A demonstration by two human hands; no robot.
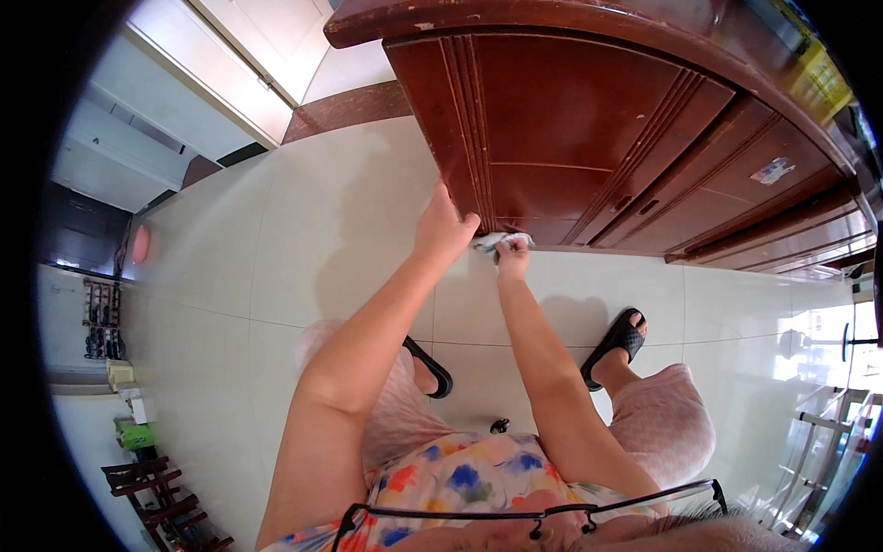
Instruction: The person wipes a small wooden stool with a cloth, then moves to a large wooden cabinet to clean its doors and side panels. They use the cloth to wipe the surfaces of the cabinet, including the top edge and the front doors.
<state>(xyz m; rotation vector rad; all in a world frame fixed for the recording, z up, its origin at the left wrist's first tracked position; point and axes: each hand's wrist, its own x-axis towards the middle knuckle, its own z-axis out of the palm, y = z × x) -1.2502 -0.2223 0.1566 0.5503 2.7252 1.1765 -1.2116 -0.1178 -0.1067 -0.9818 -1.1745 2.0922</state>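
A dark red wooden cabinet [552,103] stands on the tiled floor in front of me. At its lower left corner my left hand [448,222] rests around the side edge, its thumb on the front. Just to the right, my right hand [513,258] grips a crumpled pale cloth [498,240] against the bottom edge of the cabinet front. Part of the cloth is hidden behind my fingers. The cabinet front has grooved vertical mouldings and two small recessed handles [648,206], with a torn sticker [772,171] farther right.
My feet in black slippers [616,345] are apart on the floor tiles [345,276]. A swivel castor [500,426] shows below me. A metal rack [814,441] is at the lower right, a dark red wooden rack [159,504] at the lower left, and a white door [214,62] at the upper left.
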